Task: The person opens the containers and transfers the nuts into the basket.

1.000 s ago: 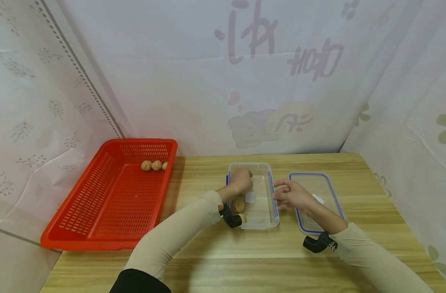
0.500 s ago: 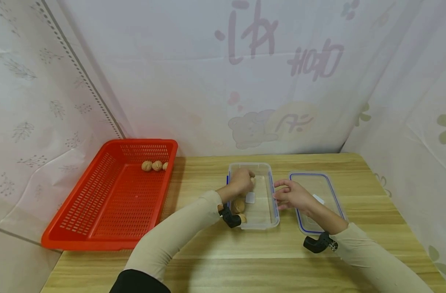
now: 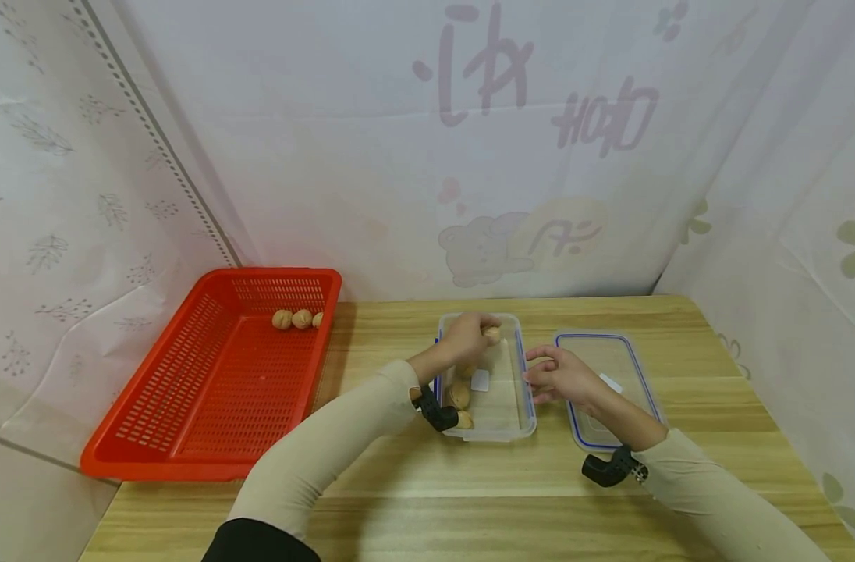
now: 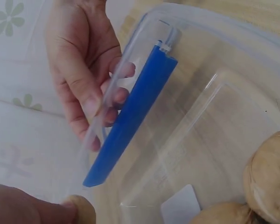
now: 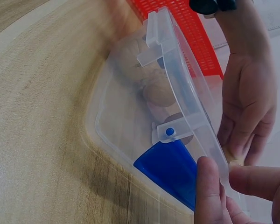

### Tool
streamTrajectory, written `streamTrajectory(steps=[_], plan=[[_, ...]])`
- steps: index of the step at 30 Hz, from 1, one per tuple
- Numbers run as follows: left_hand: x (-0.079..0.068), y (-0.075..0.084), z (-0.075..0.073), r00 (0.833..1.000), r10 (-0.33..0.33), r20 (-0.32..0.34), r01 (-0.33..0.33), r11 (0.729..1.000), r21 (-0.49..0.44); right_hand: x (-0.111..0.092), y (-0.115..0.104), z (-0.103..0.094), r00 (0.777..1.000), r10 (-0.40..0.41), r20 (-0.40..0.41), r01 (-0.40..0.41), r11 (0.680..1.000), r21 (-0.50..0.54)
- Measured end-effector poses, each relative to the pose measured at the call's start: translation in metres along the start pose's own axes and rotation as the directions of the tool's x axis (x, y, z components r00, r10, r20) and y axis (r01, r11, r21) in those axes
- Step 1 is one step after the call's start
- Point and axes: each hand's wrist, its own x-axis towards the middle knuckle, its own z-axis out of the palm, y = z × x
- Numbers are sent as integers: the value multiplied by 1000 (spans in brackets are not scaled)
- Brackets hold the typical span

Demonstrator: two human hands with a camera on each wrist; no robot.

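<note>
My left hand (image 3: 464, 340) pinches a walnut (image 3: 493, 335) between thumb and fingertips, at the far end of a clear plastic food box (image 3: 498, 432). In the left wrist view that walnut (image 4: 81, 210) shows at the lower left edge. Below the hand, several more walnuts (image 3: 459, 395) lie along the box's left side, partly hidden by wrist and camera. On the right wall, my right hand (image 3: 558, 378) holds the box, its thumb at the rim and fingers against the outside. A blue clip (image 5: 170, 168) hangs from that wall beside the right fingers.
A red perforated basket (image 3: 210, 390) stands at the left, with a few walnuts (image 3: 302, 318) in its far right corner. The clear lid (image 3: 596, 343) with a blue seal lies right of the box, partly under the right forearm. Patterned white cloth (image 3: 371, 195) encloses the wooden table.
The left hand has risen from the box floor and shifted slightly toward the far end, lifting a walnut. Another walnut in the box has come into view. The right hand stays put.
</note>
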Motion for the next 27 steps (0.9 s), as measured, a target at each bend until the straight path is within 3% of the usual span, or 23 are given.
streamTrajectory(steps=[6, 14, 18, 27], plan=[[0, 6, -8, 997, 75, 30, -74, 996, -46, 0, 0, 0, 1000, 0, 0, 0, 1000, 1], [-7, 12, -27, 984, 178, 10, -177, 983, -40, 0, 0, -1, 1000, -3, 7, 3, 1000, -2], [-9, 10, -36, 981, 193, -4, -193, 979, -59, 0, 0, -1, 1000, -3, 4, 4, 1000, -6], [-17, 6, -65, 987, 156, -33, -158, 983, -93, 0, -1, 0, 1000, -3, 2, 3, 1000, -14]])
